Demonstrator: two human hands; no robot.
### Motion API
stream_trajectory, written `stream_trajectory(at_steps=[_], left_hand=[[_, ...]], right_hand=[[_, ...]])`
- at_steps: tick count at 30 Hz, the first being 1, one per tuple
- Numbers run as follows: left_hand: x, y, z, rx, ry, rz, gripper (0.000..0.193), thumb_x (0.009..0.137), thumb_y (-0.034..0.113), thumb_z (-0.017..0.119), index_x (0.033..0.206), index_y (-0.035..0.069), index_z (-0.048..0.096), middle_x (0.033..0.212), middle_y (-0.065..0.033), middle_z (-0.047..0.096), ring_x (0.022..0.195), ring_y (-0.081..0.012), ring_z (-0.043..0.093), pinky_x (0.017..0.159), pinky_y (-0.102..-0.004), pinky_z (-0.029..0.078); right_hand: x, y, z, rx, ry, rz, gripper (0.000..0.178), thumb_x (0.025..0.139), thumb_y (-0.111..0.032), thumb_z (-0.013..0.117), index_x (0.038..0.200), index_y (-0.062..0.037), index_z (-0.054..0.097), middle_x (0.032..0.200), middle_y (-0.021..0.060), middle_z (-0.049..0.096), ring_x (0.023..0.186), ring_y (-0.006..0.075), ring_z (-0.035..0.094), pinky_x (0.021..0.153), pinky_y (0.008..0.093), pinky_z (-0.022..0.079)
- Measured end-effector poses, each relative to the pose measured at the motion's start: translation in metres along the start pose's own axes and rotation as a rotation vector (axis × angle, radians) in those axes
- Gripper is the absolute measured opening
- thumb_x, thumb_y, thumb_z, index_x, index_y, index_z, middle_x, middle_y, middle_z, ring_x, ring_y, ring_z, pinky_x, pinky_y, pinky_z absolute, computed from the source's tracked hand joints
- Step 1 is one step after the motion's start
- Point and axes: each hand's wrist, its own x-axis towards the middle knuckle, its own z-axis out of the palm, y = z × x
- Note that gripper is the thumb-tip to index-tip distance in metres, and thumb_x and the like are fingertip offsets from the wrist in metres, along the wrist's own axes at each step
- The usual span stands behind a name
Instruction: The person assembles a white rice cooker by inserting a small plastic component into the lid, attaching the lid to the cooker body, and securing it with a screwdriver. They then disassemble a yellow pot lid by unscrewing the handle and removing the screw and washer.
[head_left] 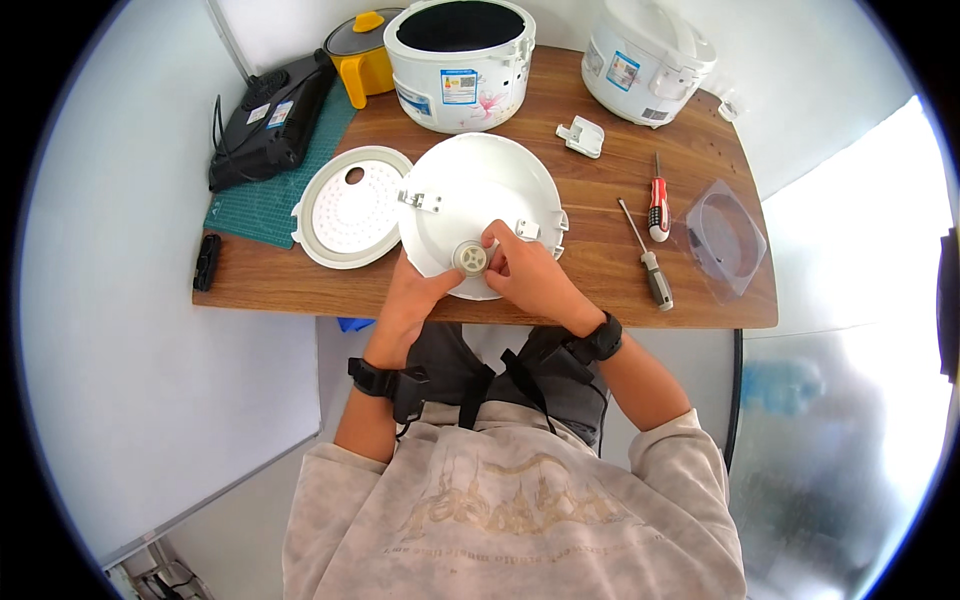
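Observation:
A white rice cooker lid (470, 170) lies inner side up at the table's front edge, a metal hinge piece at its left and a small white bracket inside. Set in its near part is a round, cream-coloured steam vent (470, 258) with a slotted face. My left hand (412, 295) grips the lid's near left rim, thumb on top beside the vent and the other fingers mostly hidden. From the right, my right hand (530, 278) has its curled fingers at the vent's edge, index finger raised above it.
A perforated inner plate (355, 215) lies left of the lid. Behind stand an open rice cooker body (458, 85), a yellow pot (363, 68) and a closed rice cooker (645, 65). Two screwdrivers (658, 205) and a clear plastic tray (722, 240) are at right; a black case (265, 125) is at left.

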Motion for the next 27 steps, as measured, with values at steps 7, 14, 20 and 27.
stream_trajectory(at_steps=[7, 14, 20, 27], left_hand=[[-0.003, 0.01, 0.008, 0.058, 0.059, -0.068, 0.066, 0.08, 0.002, 0.073, 0.14, 0.003, 0.046, 0.125, -0.0089, 0.062, 0.109, -0.017, 0.062, 0.081, -0.029, 0.054], [-0.001, 0.002, 0.004, 0.076, 0.069, -0.049, 0.065, 0.08, 0.005, 0.073, 0.139, 0.003, 0.046, 0.122, -0.0087, 0.062, 0.106, -0.0162, 0.063, 0.073, -0.0269, 0.054], [0.0, -0.002, 0.006, 0.069, 0.104, -0.045, 0.067, 0.08, 0.005, 0.073, 0.141, 0.004, 0.044, 0.123, -0.0088, 0.062, 0.106, -0.0167, 0.063, 0.07, -0.0273, 0.055], [0.001, -0.006, 0.003, 0.03, 0.086, -0.022, 0.067, 0.082, 0.006, 0.074, 0.141, 0.004, 0.043, 0.124, -0.0099, 0.062, 0.108, -0.0178, 0.063, 0.07, -0.0273, 0.056]], right_hand=[[-0.006, 0.003, 0.003, 0.023, 0.04, -0.021, 0.036, 0.086, -0.009, 0.069, 0.112, -0.0068, 0.046, 0.075, 0.0148, 0.068, 0.073, 0.0355, 0.068, 0.064, 0.0431, 0.051], [-0.001, 0.0, -0.003, 0.041, 0.01, 0.026, 0.038, 0.083, -0.01, 0.074, 0.109, -0.0053, 0.047, 0.075, 0.0152, 0.069, 0.072, 0.0356, 0.069, 0.064, 0.0431, 0.051], [0.002, 0.0, 0.001, 0.023, 0.036, 0.023, 0.037, 0.081, -0.008, 0.073, 0.108, -0.0056, 0.047, 0.074, 0.016, 0.068, 0.073, 0.0373, 0.068, 0.065, 0.0446, 0.051], [0.003, -0.004, 0.002, -0.05, 0.048, -0.019, 0.035, 0.083, -0.008, 0.071, 0.108, -0.0056, 0.047, 0.078, 0.0189, 0.068, 0.079, 0.0417, 0.067, 0.068, 0.0492, 0.051]])
